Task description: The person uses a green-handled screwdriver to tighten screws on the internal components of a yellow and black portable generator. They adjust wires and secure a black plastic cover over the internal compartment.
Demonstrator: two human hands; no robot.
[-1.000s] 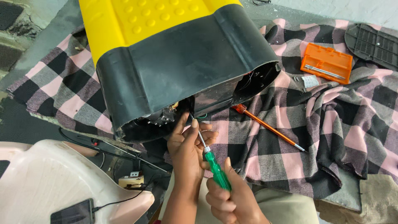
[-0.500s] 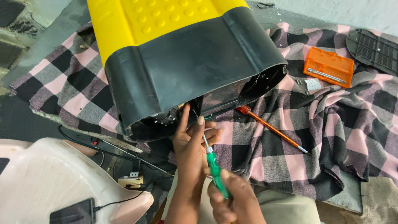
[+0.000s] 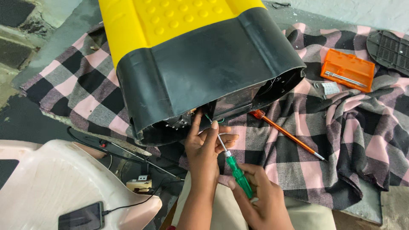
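A big yellow and black plastic casing lies on a pink, grey and black checked cloth, its open underside facing me. My right hand grips the green handle of a screwdriver whose metal shaft points up into the opening. My left hand rests at the casing's lower edge, fingers pinching the shaft near its tip beside a thin green wire.
An orange-handled screwdriver lies on the cloth to the right. An orange tool case and a black grille sit at the far right. A pale plastic chair with a dark phone on a cable stands at the lower left.
The view has shifted slightly. My left hand has slid up along the shaft toward the casing's opening, and my right hand has stayed on the green handle.
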